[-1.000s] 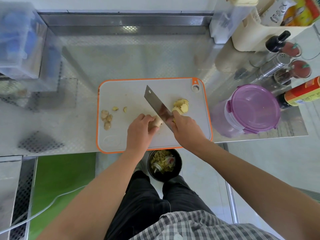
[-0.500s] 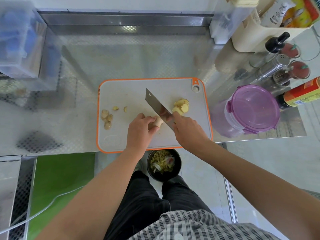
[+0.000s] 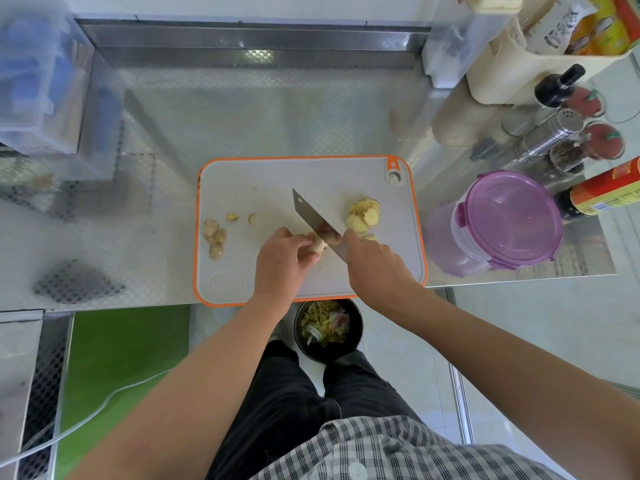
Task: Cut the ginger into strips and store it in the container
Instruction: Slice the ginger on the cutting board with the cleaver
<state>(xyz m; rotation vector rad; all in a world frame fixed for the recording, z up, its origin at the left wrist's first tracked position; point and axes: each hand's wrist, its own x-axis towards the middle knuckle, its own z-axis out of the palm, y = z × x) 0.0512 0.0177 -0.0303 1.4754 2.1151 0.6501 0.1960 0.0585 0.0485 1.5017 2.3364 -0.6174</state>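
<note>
The left hand [image 3: 280,261] curls its fingers over a ginger piece [image 3: 317,244] and pins it to the cutting board [image 3: 263,181]. The right hand [image 3: 377,268] is wrapped round the handle of a cleaver [image 3: 313,220], and the handle itself is hidden inside the fist. The blade slants from the far left down to the near right, and its flat lies against the right end of the ginger.

The ginger piece is a small pale-beige knob with a yellowish cut end, lying near the middle of the board toward its near edge. The left fingers cover most of it and the blade hides its cut face, so its full shape cannot be told. Just beyond the right hand lies a loose pile of yellow slices [image 3: 363,213], overlapping one another. On the board's left side sit a few brownish trimmings [image 3: 214,237] in a cluster, with two small bits [image 3: 232,216] apart from them.

The board is white with an orange rim and rests on a steel counter [image 3: 242,116]. The container [image 3: 512,216], clear with a purple clip lid on it, stands on the counter just beside the board's right edge. Behind it are a sauce bottle [image 3: 606,192] and a metal shaker [image 3: 550,133]. Below the counter edge, between the person's knees, a black bowl [image 3: 358,337] holds shredded scraps.
</note>
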